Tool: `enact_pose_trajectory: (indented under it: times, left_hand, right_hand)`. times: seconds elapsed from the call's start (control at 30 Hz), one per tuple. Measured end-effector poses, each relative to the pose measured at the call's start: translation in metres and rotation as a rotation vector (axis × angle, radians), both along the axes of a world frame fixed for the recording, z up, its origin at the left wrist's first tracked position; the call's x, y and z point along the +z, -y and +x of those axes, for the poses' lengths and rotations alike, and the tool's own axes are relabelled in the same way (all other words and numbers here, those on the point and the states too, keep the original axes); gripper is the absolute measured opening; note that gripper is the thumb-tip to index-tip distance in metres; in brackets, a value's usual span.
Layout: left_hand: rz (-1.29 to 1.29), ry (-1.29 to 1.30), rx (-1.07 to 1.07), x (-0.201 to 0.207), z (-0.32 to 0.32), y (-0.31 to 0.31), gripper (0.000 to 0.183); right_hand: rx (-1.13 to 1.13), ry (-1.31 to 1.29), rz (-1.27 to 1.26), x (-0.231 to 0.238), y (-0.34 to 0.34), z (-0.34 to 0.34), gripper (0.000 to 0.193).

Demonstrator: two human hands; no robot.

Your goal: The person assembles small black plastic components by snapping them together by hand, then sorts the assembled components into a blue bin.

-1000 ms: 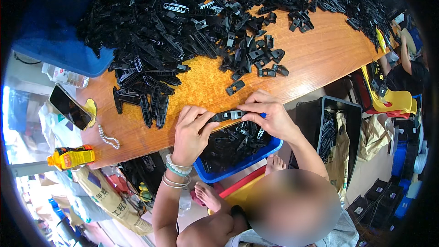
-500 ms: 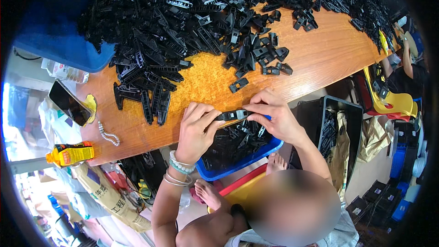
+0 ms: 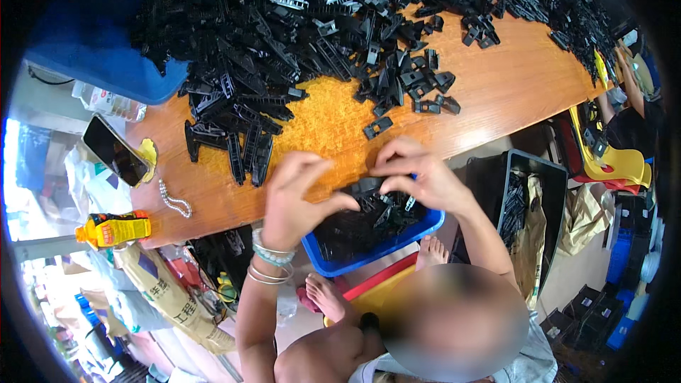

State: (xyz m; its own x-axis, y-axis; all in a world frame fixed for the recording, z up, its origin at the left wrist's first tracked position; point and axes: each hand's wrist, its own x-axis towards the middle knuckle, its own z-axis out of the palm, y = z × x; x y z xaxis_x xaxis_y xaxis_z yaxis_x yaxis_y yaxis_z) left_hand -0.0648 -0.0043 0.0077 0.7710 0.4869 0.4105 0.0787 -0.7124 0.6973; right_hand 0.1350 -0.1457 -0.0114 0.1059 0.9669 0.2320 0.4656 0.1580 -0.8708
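Observation:
My left hand, with bracelets at its wrist, is open at the table's front edge, its thumb and fingers apart and blurred by motion. Opposite it, my right hand has its thumb and forefinger parted. Between and just below the hands is a black plastic clip-like part, slightly smeared; neither hand appears to grip it. Under it stands a blue bin holding many black plastic parts. Several small black plastic pieces lie on the table beyond my right hand, and longer ribbed black pieces lie beyond my left.
A large heap of black parts covers the far side of the wooden table. At left are a phone, a bead string and a yellow bottle. A black crate stands at right, near another person's arm.
My hands have come apart and let go of the black plastic part, which is now lower, over the blue bin. My left hand has moved left and opened.

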Motion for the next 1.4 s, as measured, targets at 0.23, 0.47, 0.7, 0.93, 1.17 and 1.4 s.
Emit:
enact_pose_trajectory:
  times: [0.23,0.47,0.7,0.93,1.17,1.4]
  left_hand:
    - [0.423,-0.275,0.505,-0.016,-0.030,-0.016,0.017]
    - [0.050,-0.111,0.234,0.002,-0.010,-0.008,0.027]
    - [0.210,-0.221,0.061,-0.009,-0.003,-0.016,0.031]
    - [-0.089,-0.204,0.069,-0.007,0.018,-0.006,0.026]
    - [-0.035,-0.163,0.042,-0.009,0.015,-0.011,0.021]
    - [0.072,-0.096,-0.050,-0.012,0.020,-0.005,0.025]
  right_hand:
    - [-0.389,0.513,0.133,-0.004,-0.027,-0.001,0.032]
    - [-0.402,0.215,0.147,-0.004,-0.025,-0.009,0.021]
    - [-0.275,-0.953,-0.179,0.011,-0.015,-0.006,0.030]
    - [-0.294,-0.328,-0.147,0.004,-0.010,-0.021,0.040]
    - [-0.376,0.125,-0.016,-0.002,-0.002,-0.028,0.025]
    - [-0.396,0.237,0.092,-0.008,-0.013,-0.037,0.022]
